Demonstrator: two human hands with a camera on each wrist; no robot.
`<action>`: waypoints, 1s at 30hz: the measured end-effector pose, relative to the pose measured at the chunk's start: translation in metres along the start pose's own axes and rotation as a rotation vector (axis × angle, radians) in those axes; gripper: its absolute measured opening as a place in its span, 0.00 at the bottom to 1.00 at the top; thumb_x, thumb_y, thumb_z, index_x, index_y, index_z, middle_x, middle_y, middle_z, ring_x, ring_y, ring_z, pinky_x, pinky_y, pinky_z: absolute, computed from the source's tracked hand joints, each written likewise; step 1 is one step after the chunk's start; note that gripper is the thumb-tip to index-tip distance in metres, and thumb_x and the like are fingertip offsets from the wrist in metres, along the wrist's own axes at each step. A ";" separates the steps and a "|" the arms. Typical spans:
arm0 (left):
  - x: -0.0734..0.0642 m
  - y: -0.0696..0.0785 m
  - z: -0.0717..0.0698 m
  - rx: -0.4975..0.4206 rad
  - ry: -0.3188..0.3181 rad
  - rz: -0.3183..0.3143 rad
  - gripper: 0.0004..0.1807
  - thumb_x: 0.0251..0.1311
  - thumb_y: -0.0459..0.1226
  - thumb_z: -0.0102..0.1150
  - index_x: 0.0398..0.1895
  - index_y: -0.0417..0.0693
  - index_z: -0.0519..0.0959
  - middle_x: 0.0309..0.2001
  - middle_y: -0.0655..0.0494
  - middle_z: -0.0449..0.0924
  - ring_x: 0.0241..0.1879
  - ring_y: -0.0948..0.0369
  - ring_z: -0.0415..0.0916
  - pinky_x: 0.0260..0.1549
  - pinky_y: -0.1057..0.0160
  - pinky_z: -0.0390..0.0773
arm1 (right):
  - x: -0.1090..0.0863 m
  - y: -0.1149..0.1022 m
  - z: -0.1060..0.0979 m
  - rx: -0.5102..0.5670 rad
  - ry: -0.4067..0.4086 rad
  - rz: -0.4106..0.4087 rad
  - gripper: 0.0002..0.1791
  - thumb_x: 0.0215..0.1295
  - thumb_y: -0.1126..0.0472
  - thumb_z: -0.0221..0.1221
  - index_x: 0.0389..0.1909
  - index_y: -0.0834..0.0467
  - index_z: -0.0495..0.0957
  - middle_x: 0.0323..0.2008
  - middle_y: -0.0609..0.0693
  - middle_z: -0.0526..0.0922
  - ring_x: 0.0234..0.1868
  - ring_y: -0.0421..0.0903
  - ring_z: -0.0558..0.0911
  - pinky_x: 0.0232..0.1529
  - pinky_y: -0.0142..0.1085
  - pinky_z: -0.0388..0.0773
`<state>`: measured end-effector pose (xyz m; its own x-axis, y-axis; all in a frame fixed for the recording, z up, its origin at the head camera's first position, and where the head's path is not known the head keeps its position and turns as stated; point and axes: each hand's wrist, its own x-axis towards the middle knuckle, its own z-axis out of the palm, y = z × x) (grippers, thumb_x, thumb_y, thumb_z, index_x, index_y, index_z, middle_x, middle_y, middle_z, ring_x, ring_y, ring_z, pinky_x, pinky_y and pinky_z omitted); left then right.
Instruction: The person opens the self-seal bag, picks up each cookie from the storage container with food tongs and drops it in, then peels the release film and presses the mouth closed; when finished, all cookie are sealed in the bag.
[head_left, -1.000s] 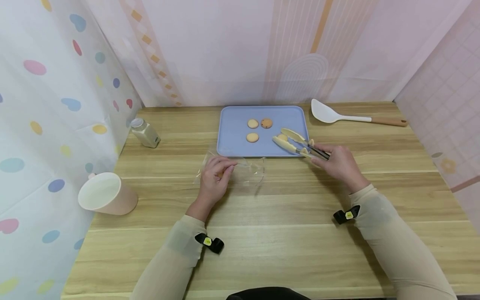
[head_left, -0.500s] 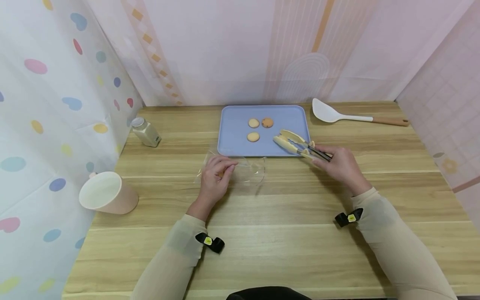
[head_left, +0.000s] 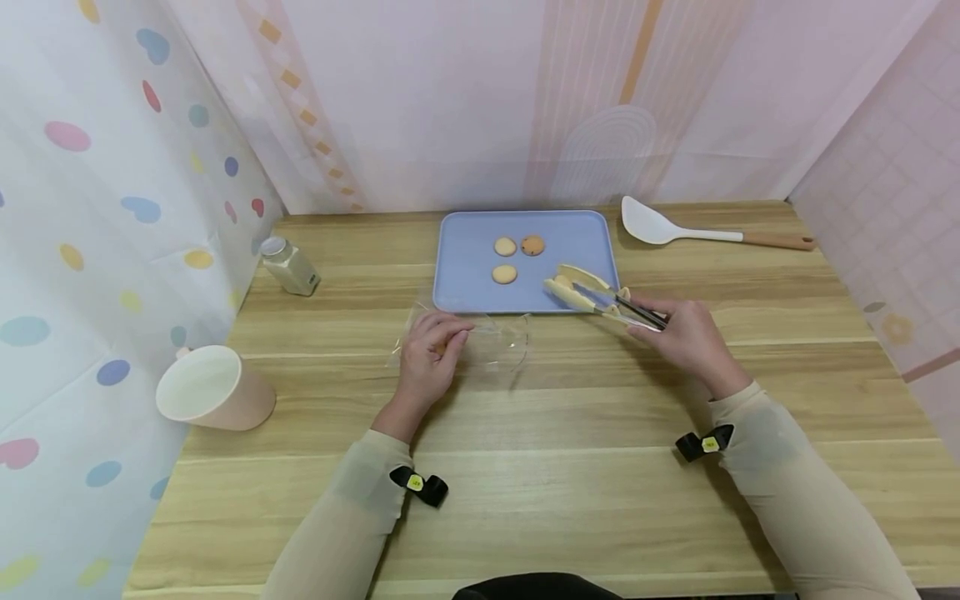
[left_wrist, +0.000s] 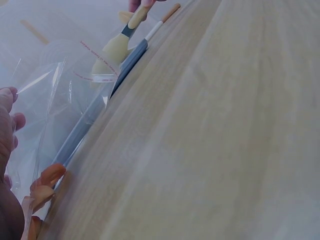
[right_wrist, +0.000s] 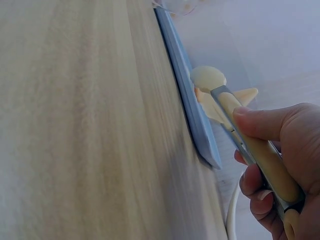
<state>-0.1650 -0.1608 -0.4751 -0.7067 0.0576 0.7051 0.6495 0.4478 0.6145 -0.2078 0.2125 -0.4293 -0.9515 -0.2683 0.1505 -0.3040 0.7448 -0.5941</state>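
My right hand (head_left: 690, 342) grips a pair of tongs (head_left: 572, 297) with cream-coloured heads and metal arms. Between the heads, a pale round cookie (head_left: 563, 282) shows over the near right part of the blue tray (head_left: 463, 242). Two plain cookies (head_left: 505, 274) and a speckled, browner cookie (head_left: 532, 245) lie on the tray. My left hand (head_left: 427, 358) pinches the edge of a clear plastic bag (head_left: 498, 343) in front of the tray. In the left wrist view, orange-brown pieces (left_wrist: 47, 182) show low by that hand, partly hidden.
A white spatula (head_left: 652, 223) with a wooden handle lies right of the tray. At the left stand a lidded glass jar (head_left: 292, 268) and a pink mug (head_left: 217, 392). Printed curtains (head_left: 450, 100) border the wooden table (head_left: 540, 483).
My right hand has drawn slightly right and nearer. The tongs' heads have come closer together around the cookie. My left hand and the bag stay in place.
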 end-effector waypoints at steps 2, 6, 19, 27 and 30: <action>0.000 0.001 0.000 -0.001 0.001 -0.001 0.07 0.56 0.25 0.63 0.35 0.41 0.86 0.36 0.48 0.83 0.42 0.50 0.75 0.43 0.56 0.72 | -0.001 0.001 0.001 0.004 -0.003 0.001 0.24 0.56 0.56 0.70 0.54 0.57 0.81 0.43 0.60 0.85 0.29 0.48 0.76 0.27 0.37 0.70; 0.000 0.002 -0.001 0.005 -0.003 0.003 0.07 0.56 0.25 0.62 0.35 0.41 0.86 0.36 0.48 0.83 0.42 0.50 0.75 0.43 0.57 0.73 | -0.002 0.001 0.002 0.005 0.005 -0.007 0.24 0.55 0.56 0.70 0.54 0.56 0.81 0.43 0.60 0.85 0.31 0.48 0.77 0.29 0.37 0.71; 0.001 0.000 0.001 0.024 0.007 0.003 0.06 0.57 0.26 0.63 0.36 0.41 0.86 0.37 0.48 0.83 0.42 0.50 0.75 0.43 0.55 0.72 | -0.034 -0.016 -0.015 0.072 0.037 -0.069 0.23 0.54 0.59 0.71 0.53 0.56 0.82 0.40 0.55 0.86 0.21 0.41 0.72 0.17 0.29 0.66; 0.004 -0.002 0.001 0.039 0.010 0.008 0.05 0.58 0.27 0.62 0.36 0.41 0.85 0.36 0.48 0.83 0.43 0.50 0.75 0.44 0.55 0.72 | -0.057 -0.037 -0.014 0.116 -0.047 -0.174 0.23 0.52 0.59 0.72 0.51 0.54 0.83 0.47 0.50 0.84 0.34 0.40 0.81 0.28 0.23 0.73; 0.005 -0.002 0.000 0.033 0.013 0.007 0.06 0.58 0.27 0.62 0.36 0.41 0.85 0.36 0.48 0.83 0.43 0.50 0.75 0.45 0.55 0.72 | -0.058 -0.043 -0.008 0.128 -0.099 -0.181 0.23 0.52 0.59 0.72 0.51 0.55 0.83 0.47 0.49 0.84 0.32 0.39 0.80 0.28 0.25 0.74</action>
<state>-0.1695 -0.1613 -0.4731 -0.6981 0.0495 0.7143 0.6451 0.4765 0.5974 -0.1399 0.2012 -0.4061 -0.8708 -0.4537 0.1893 -0.4548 0.5972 -0.6607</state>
